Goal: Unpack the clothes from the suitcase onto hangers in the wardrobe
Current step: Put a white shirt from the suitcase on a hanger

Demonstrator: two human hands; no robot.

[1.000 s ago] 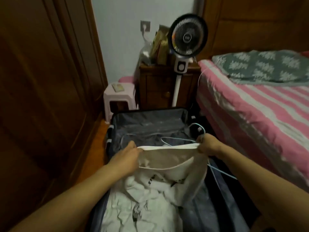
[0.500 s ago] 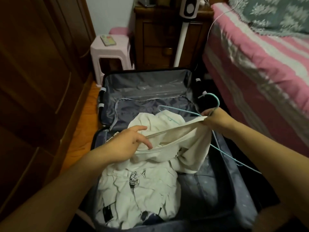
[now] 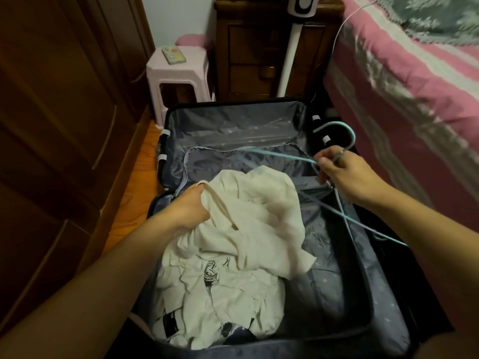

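An open dark suitcase [image 3: 344,294] with grey-blue lining lies on the floor before me. A cream white garment [image 3: 261,203] is bunched up in its middle, and my left hand [image 3: 189,208] grips the garment's edge at its left side. Under it lies a white shirt with a black print [image 3: 215,286]. My right hand [image 3: 342,174] holds a light blue wire hanger [image 3: 347,136] by its neck, above the suitcase's right side. One hanger arm runs under the garment's top edge. The brown wardrobe [image 3: 59,120] stands at the left.
A pink plastic stool [image 3: 178,71] with a remote control [image 3: 174,55] stands beyond the suitcase. Behind it are a wooden nightstand [image 3: 256,55] and a white fan pole [image 3: 289,60]. A bed with a pink striped cover [image 3: 414,94] runs along the right.
My right hand has let go of the garment's edge and now holds only the hanger. My left hand has closed round the garment's left edge. The view has tilted further down.
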